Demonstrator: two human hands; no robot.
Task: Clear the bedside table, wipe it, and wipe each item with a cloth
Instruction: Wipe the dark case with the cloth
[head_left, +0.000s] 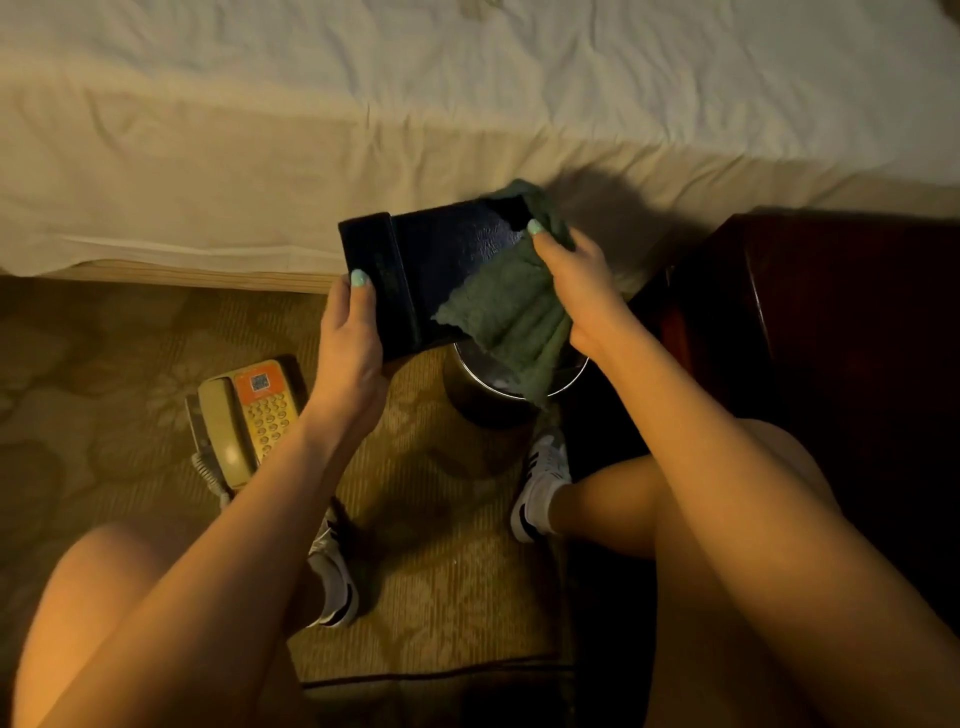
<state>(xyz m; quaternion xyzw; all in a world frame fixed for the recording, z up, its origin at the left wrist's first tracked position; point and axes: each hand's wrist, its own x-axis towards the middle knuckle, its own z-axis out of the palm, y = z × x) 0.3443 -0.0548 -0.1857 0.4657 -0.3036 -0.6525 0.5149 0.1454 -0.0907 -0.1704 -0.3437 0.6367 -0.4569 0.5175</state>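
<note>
Both hands busy at frame centre: left hand (349, 332) clamped black folder (447, 270) by edge, steadying it mid-air; right hand (576, 283) bunched green cloth (514, 322) against cover, wiping. Telephone (244, 415) parked on carpet (104, 364), lower left, presumably cleared off bedside table (831, 338), right.

green cloth (511, 322) covers the right corner of the black folder (447, 270) and the fingers of the right hand (576, 280). bin (483, 400) mostly hidden under both. table (831, 322) cut off at right edge, too dark for detail. phone (244, 415) label unreadable.
</note>
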